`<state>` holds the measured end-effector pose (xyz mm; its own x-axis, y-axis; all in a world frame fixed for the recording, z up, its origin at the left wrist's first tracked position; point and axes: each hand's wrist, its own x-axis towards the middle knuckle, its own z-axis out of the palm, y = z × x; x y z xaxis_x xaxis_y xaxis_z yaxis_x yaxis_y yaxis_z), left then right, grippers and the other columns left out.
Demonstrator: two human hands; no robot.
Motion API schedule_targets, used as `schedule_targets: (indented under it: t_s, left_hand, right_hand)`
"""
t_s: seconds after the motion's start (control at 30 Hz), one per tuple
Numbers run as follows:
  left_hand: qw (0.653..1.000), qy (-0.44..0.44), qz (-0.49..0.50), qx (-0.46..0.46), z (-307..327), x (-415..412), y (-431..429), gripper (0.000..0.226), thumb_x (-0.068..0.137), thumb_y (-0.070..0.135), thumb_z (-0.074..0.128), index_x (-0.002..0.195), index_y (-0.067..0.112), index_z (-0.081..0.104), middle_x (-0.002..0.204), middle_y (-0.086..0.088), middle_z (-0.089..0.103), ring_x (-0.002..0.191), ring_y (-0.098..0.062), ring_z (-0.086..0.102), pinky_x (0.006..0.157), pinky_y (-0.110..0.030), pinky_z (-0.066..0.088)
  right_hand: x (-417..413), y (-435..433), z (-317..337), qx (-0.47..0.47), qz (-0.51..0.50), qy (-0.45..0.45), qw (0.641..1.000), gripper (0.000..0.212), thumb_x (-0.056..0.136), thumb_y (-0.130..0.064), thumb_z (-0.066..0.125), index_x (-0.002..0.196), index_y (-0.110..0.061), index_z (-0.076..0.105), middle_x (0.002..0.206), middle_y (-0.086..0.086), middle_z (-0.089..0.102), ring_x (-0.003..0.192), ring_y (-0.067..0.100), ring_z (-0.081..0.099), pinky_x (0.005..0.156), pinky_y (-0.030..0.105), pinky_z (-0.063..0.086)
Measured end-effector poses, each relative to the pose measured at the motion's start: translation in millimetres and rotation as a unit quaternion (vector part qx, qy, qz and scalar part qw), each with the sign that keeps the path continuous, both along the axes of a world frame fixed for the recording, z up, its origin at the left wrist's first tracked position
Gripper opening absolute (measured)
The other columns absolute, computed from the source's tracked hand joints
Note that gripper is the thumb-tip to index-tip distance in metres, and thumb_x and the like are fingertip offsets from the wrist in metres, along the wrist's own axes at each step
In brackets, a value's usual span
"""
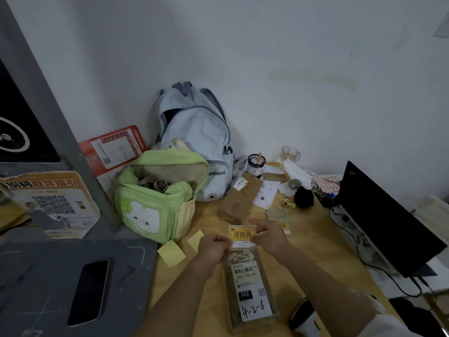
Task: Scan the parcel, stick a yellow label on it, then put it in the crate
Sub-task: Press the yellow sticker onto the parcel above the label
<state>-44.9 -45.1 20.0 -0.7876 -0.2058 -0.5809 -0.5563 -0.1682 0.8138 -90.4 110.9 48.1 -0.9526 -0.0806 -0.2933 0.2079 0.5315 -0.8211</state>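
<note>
Parcel flat on surface, near edge, white waybill up. Both hands pinch yellow label above parcel's far end: left hand on left edge, right hand on right. Step judged: sticking label. Keep label taut, land on bare cardboard clear of barcode, press one edge first, smooth across. Crate not in view.

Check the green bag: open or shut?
Open. The green bag has its top flap folded back, and straps and other contents show inside its mouth.
</note>
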Motion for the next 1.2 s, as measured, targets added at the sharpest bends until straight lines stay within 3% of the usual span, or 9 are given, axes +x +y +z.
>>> schedule_targets:
  t_s: [0.13,0.3,0.47,0.6,0.73,0.83,0.93,1.0,1.2]
  left_hand:
    - [0.999,-0.015,0.012,-0.028,-9,4,13,0.013,0.088,0.004,0.062,0.077,0.008,0.057,0.082,-0.010,0.066,0.064,-0.018,0.060,0.054,-0.026,0.049]
    - [0.996,-0.029,0.013,-0.087,-23,6,19,0.016,0.087,0.012,0.064,0.072,0.012,0.059,0.085,-0.011,0.067,0.070,-0.021,0.061,0.061,-0.028,0.049]
    - [0.989,-0.055,-0.018,-0.133,-29,6,23,0.011,0.085,0.019,0.065,0.077,0.012,0.064,0.088,-0.009,0.068,0.076,-0.020,0.059,0.067,-0.028,0.046]
    - [0.981,-0.060,-0.057,-0.175,-38,5,25,0.018,0.087,0.022,0.062,0.070,0.017,0.066,0.079,-0.003,0.065,0.070,-0.014,0.057,0.056,-0.024,0.041]
    - [0.974,-0.053,-0.091,-0.199,-44,6,26,0.025,0.091,0.020,0.057,0.099,0.002,0.072,0.089,-0.013,0.066,0.079,-0.020,0.055,0.060,-0.025,0.037]
    - [0.968,-0.050,-0.100,-0.223,-45,7,24,0.026,0.092,0.020,0.057,0.104,0.001,0.070,0.103,-0.015,0.070,0.080,-0.018,0.053,0.060,-0.025,0.036]
    - [0.960,-0.059,-0.119,-0.245,-46,6,22,0.020,0.091,0.023,0.057,0.081,0.011,0.069,0.086,-0.010,0.064,0.079,-0.018,0.054,0.066,-0.025,0.038]
    - [0.954,-0.066,-0.124,-0.264,-50,5,20,0.029,0.090,0.027,0.059,0.062,0.020,0.054,0.079,-0.003,0.057,0.078,-0.019,0.054,0.067,-0.025,0.039]
    - [0.944,-0.062,-0.126,-0.299,-56,8,17,0.035,0.088,0.029,0.060,0.058,0.023,0.043,0.071,0.002,0.051,0.077,-0.018,0.052,0.066,-0.025,0.037]
  right_hand:
    - [4,4,-13,0.042,-0.028,0.007,0.999,0.060,0.077,0.004,0.073,0.131,-0.019,0.060,0.095,0.002,0.056,0.089,0.016,0.055,0.071,0.024,0.047]
    - [3,9,-31,0.043,-0.026,-0.022,0.998,0.042,0.077,0.007,0.071,0.117,-0.007,0.067,0.071,0.001,0.059,0.065,0.012,0.058,0.060,0.022,0.048]
    - [2,10,-45,0.074,-0.036,-0.024,0.996,0.032,0.080,0.003,0.070,0.109,-0.010,0.066,0.076,0.001,0.064,0.069,0.010,0.061,0.055,0.016,0.047]
    - [0,10,-54,0.106,-0.048,-0.021,0.993,0.028,0.079,-0.007,0.073,0.102,-0.018,0.062,0.079,0.000,0.066,0.070,0.010,0.063,0.057,0.022,0.051]
    - [-4,12,-60,0.142,-0.029,-0.027,0.989,0.027,0.079,-0.017,0.074,0.098,-0.025,0.057,0.080,-0.004,0.066,0.068,0.007,0.062,0.053,0.020,0.045]
    - [-7,14,-65,0.137,-0.022,-0.033,0.990,0.028,0.078,-0.016,0.075,0.100,-0.021,0.058,0.073,-0.008,0.062,0.065,0.004,0.059,0.053,0.020,0.044]
    - [-8,12,-68,0.136,-0.016,-0.038,0.990,0.029,0.078,-0.015,0.075,0.100,-0.021,0.058,0.072,-0.009,0.061,0.065,0.004,0.060,0.053,0.020,0.046]
    - [-8,11,-71,0.139,-0.012,-0.040,0.989,0.028,0.077,-0.014,0.076,0.098,-0.022,0.058,0.071,-0.009,0.062,0.066,0.005,0.061,0.057,0.022,0.049]
    - [-8,10,-78,0.152,0.008,-0.026,0.988,0.027,0.076,-0.016,0.075,0.092,-0.027,0.055,0.066,-0.012,0.060,0.062,0.002,0.057,0.050,0.020,0.041]
